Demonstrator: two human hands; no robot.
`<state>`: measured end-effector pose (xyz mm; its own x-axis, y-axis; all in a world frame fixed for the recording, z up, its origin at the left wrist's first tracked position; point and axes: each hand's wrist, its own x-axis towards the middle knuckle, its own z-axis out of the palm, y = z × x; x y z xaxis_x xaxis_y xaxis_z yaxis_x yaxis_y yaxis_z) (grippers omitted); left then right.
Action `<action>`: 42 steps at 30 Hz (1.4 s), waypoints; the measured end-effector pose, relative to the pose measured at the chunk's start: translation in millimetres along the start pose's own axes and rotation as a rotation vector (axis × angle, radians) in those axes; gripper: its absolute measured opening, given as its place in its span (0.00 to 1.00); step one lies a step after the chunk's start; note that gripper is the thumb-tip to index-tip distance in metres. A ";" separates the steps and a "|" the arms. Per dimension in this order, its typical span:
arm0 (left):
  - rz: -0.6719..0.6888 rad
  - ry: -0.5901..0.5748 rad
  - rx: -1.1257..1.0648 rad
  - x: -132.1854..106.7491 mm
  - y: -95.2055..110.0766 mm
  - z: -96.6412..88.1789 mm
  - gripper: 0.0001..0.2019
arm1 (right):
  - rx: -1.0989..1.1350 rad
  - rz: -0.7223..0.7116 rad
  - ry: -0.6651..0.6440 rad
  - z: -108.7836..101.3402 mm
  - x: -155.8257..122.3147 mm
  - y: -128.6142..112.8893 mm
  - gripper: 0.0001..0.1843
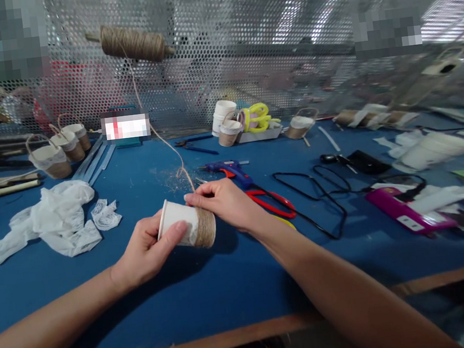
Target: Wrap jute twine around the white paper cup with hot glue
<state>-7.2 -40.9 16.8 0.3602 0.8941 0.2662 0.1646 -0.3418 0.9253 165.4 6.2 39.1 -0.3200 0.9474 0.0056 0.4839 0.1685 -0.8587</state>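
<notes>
My left hand (146, 253) grips a white paper cup (178, 220) lying on its side, rim to the left, above the blue table (228, 286). Brown twine (205, 228) is wound round the cup's bottom end. My right hand (223, 202) is closed on that wrapped end, pinching the twine strand (161, 140) against it. The strand runs up from my fingers to a spool of twine (133, 43) mounted on the perforated metal screen (242, 39) at the back.
Red-handled scissors (273, 203) and a blue glue gun (231, 169) lie just right of my hands, with black cables (322, 197) and a pink phone (408, 211) beyond. Crumpled white plastic (48, 220) lies left. Twine-wrapped cup baskets (59, 151) stand back left, more cups (226, 121) at centre back.
</notes>
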 end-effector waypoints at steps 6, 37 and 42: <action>0.219 0.034 0.156 3.0 -1.0 -4.4 0.08 | 0.215 0.125 -0.006 -10.5 0.7 -4.0 0.29; -0.226 0.016 -0.231 9.7 -3.2 -4.7 0.12 | 0.164 -0.054 -0.070 0.1 -23.5 -12.0 0.19; -0.225 0.028 -0.216 8.7 -0.6 -0.8 0.12 | 0.132 -0.054 -0.047 4.2 -24.1 -11.5 0.18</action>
<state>-4.9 -32.7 18.8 0.3115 0.9488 0.0531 0.0368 -0.0679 0.9970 164.1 -19.7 46.7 -0.3824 0.9234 0.0325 0.3548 0.1792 -0.9176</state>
